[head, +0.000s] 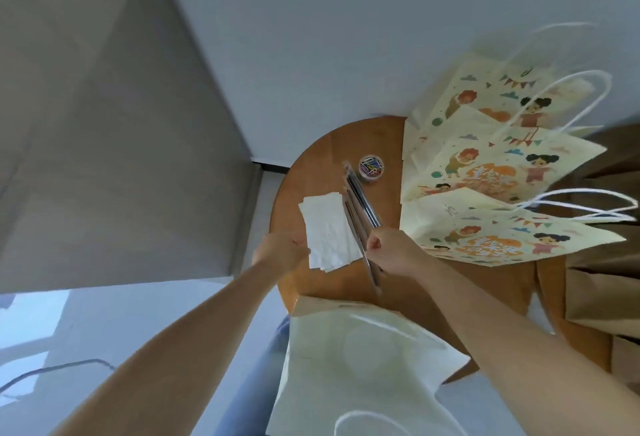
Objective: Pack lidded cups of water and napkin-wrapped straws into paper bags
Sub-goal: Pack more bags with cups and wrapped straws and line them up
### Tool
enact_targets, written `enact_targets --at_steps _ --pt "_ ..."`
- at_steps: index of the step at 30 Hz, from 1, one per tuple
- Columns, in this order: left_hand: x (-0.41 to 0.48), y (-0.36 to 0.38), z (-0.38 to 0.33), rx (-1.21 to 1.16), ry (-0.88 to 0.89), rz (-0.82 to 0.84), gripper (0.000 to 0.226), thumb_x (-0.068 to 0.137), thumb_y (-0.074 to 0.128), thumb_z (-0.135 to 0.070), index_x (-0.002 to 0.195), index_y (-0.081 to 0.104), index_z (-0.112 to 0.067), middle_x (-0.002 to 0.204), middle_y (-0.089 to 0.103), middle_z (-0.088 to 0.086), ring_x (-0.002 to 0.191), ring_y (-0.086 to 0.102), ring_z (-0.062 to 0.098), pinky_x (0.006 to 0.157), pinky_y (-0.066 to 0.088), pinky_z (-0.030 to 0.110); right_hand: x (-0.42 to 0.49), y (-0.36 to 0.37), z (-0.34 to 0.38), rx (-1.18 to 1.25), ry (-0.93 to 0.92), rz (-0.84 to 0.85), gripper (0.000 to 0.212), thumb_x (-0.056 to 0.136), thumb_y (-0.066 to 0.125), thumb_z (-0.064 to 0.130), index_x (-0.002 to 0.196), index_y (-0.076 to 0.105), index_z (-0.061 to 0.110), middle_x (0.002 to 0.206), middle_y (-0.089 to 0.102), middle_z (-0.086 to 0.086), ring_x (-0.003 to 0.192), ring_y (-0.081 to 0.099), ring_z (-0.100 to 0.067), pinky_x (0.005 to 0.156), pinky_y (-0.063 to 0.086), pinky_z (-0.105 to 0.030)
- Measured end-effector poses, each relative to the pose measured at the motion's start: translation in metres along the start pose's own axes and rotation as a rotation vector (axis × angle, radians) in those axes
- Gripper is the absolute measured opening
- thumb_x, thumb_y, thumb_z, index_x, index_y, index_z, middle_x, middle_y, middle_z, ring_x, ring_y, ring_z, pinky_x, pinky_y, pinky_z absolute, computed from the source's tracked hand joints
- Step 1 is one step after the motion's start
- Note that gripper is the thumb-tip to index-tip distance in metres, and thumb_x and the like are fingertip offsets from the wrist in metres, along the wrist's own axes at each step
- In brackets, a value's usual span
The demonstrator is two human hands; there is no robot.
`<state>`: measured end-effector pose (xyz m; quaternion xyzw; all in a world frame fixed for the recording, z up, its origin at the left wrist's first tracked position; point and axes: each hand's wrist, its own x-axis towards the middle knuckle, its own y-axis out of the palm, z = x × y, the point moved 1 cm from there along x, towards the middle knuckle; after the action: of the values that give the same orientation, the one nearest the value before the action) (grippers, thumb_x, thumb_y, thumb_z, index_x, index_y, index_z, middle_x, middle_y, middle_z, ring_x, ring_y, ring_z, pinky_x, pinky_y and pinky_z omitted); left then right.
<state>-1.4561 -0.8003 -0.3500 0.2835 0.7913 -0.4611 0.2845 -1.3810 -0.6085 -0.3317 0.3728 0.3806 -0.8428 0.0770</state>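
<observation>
Head view: a round wooden table (311,172) is seen from above, set against a pale wall. Printed paper bags (502,165) with white cord handles are fanned flat across its right side, overlapping one another, and plain brown bags (602,297) are glimpsed at the far right edge. A small clear tub of coloured paper clips (371,167) stands near the table's far side, just beside the tips of the straws. At the near edge a pale bag (346,366) is draped over the rim, its handle loop showing; the lower table is hidden by it.

A stack of white napkins (329,228), slightly crumpled and skewed, lies left of centre. The straws (360,193), long, dark and glossy, are laid in a bundle along the napkins' right edge. The right hand (394,252) is curled tight around the near part of the bundle, one end sticking out below the fist. The left hand (280,252) is met at the napkins' near-left corner; its fingers are hidden, so its grip cannot be told.
</observation>
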Motion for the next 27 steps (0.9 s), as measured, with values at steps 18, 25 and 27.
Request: enact_targets --at_steps 18,25,27 --pt "0.080 0.065 -0.006 -0.403 -0.316 0.072 0.019 0.088 0.065 -0.030 0.079 0.054 -0.017 0.082 0.057 0.001 0.065 0.052 0.013 0.051 0.042 0.017 0.085 0.076 -0.027 -0.246 0.431 0.053 0.028 0.096 0.045 0.027 0.116 0.054 0.009 0.120 0.058 -0.012 0.118 0.050 -0.032 0.103 0.039 -0.042" --pt "0.077 0.049 -0.009 -0.480 -0.262 -0.035 0.005 0.090 0.055 -0.022 0.086 0.053 -0.018 0.079 0.052 -0.004 0.073 0.051 0.013 0.059 0.045 0.017 0.075 0.063 -0.017 -0.169 0.430 0.018 0.015 0.093 0.051 0.026 0.089 0.055 0.012 0.084 0.060 -0.004 0.085 0.061 -0.020 0.083 0.044 -0.031" --pt "0.075 0.042 -0.010 -0.500 -0.257 -0.044 0.002 0.090 0.052 -0.017 0.091 0.053 -0.019 0.086 0.055 -0.001 0.079 0.052 0.016 0.059 0.045 0.019 0.070 0.055 -0.012 -0.002 0.419 -0.016 0.023 0.090 0.055 0.019 0.068 0.048 0.012 0.061 0.049 -0.001 0.057 0.053 -0.012 0.056 0.039 -0.021"
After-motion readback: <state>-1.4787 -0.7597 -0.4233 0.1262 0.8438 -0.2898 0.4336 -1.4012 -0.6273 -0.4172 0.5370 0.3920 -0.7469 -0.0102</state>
